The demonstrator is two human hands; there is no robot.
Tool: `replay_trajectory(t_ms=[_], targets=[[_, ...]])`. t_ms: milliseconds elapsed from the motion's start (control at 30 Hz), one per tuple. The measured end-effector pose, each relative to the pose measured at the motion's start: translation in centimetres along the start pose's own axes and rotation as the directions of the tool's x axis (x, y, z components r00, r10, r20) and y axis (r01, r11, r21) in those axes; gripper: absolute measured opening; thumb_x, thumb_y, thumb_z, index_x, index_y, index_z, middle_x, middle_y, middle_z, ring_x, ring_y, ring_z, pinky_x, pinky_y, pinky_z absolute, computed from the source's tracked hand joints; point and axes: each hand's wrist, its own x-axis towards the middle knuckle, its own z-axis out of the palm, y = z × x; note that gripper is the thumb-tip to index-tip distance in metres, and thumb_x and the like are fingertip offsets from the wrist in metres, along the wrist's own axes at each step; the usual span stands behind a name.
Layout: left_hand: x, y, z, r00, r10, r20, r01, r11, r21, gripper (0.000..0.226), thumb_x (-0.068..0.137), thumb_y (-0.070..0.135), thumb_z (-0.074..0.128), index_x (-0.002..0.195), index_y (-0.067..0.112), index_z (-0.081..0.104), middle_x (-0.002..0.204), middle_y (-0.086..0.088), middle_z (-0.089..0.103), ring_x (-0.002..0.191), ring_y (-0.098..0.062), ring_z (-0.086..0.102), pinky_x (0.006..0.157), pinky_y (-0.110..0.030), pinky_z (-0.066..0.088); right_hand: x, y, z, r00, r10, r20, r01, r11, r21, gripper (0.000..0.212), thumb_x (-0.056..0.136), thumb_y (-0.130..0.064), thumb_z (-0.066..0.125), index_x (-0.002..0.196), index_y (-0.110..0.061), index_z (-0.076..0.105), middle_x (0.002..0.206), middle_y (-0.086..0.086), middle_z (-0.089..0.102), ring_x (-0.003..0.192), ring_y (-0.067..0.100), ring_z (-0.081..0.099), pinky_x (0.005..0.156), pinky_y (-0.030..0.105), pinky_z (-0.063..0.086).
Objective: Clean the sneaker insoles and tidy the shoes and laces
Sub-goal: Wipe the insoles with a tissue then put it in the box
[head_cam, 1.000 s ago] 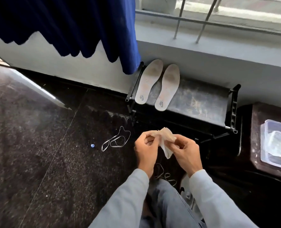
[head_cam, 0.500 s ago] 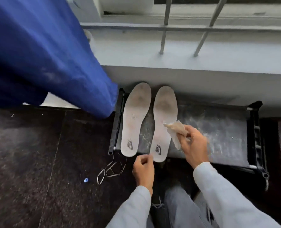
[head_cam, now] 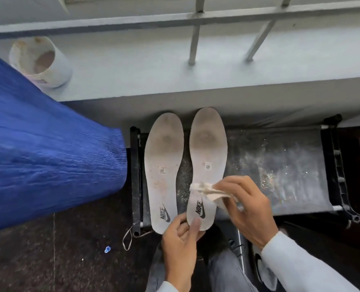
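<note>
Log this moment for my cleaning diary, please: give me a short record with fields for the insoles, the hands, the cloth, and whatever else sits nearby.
insoles: two, side by side on the dark rack, both stained
left insole: untouched
right insole: heel end held by the left hand
cloth: crumpled, pressed on the right insole by the right hand
lace: loose on the floor by the rack's corner
cup: on the ledge, dirty inside
curtain: blue, left of the rack

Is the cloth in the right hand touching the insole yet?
Touching. The head view shows the crumpled cloth in the right hand pressed onto the right-side insole just above its logo, with no gap visible between them.
</note>
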Motion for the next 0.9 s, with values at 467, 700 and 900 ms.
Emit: replay_trajectory(t_ms=[467,700,900], targets=[[-0.3,3.7,-2.0,0.995,0.035,0.094,-0.043,0.995,0.089,0.015,0.092,-0.005,0.063,0.101,0.005,0.071,0.09,-0.011,0.082,0.084,-0.018,0.079,0.071,-0.029,0.065,9.9,1.4,-2.0,0.937,0.083,-0.339,-0.132,0.983,-0.126,0.018,0.088,-0.007,0.067,0.102,-0.011,0.077,0.093,0.005,0.069,0.085,0.021,0.063,0.076,0.026,0.051],[-0.6,4.7,-1.9,0.994,0.07,0.086,-0.076,0.994,0.076,0.02,0.091,-0.014,0.06,0.095,0.001,0.072,0.082,-0.019,0.08,0.073,-0.016,0.078,0.064,-0.025,0.064,2.7,-1.1,1.0,0.903,-0.311,0.297,0.337,0.94,-0.042,0.02,0.088,-0.008,0.062,0.106,-0.012,0.072,0.1,0.005,0.067,0.086,0.021,0.06,0.064,0.032,0.053],[-1.0,5.1,-1.8,0.992,0.112,0.056,-0.118,0.987,0.109,0.015,0.09,-0.01,0.061,0.096,0.0,0.071,0.087,-0.015,0.081,0.078,-0.019,0.079,0.067,-0.027,0.065,10.2,5.3,-0.5,0.995,0.071,-0.068,-0.083,0.976,-0.199,0.03,0.085,-0.029,0.059,0.099,-0.01,0.077,0.09,0.009,0.069,0.08,0.029,0.061,0.066,0.039,0.054]])
